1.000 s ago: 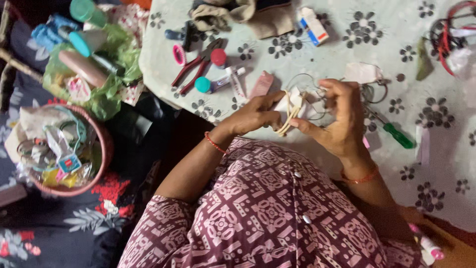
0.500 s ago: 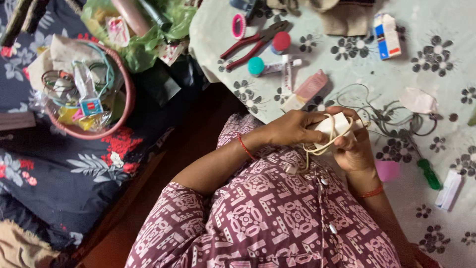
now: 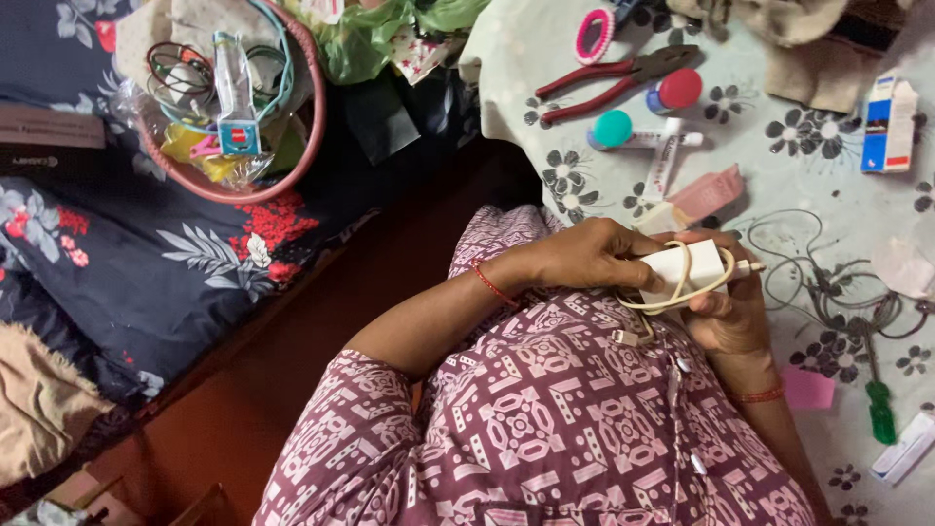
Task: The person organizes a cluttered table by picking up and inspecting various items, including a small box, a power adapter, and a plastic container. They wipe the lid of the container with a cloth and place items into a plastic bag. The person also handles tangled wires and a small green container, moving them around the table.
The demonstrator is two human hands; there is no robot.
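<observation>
My left hand (image 3: 584, 255) and my right hand (image 3: 730, 310) both grip a white charger block (image 3: 687, 265) at the near edge of the table. Its cream cable (image 3: 672, 298) loops around the block and my fingers, and the plug end (image 3: 623, 338) dangles over my patterned sleeve. The left hand clamps the block from the left. From below, the right hand cups it.
On the flowered tablecloth (image 3: 779, 185) lie red pliers (image 3: 604, 83), a pink ring (image 3: 591, 35), tubes (image 3: 662, 161), a blue and white box (image 3: 888, 112), thin grey wires (image 3: 828, 282) and a green screwdriver (image 3: 881, 409). A pink basket (image 3: 229, 185) of odds and ends sits on dark floral bedding.
My hands have drawn back from above the table towards my lap, with the cable wound tighter round the charger. The view has shifted left, so the table things now sit further right.
</observation>
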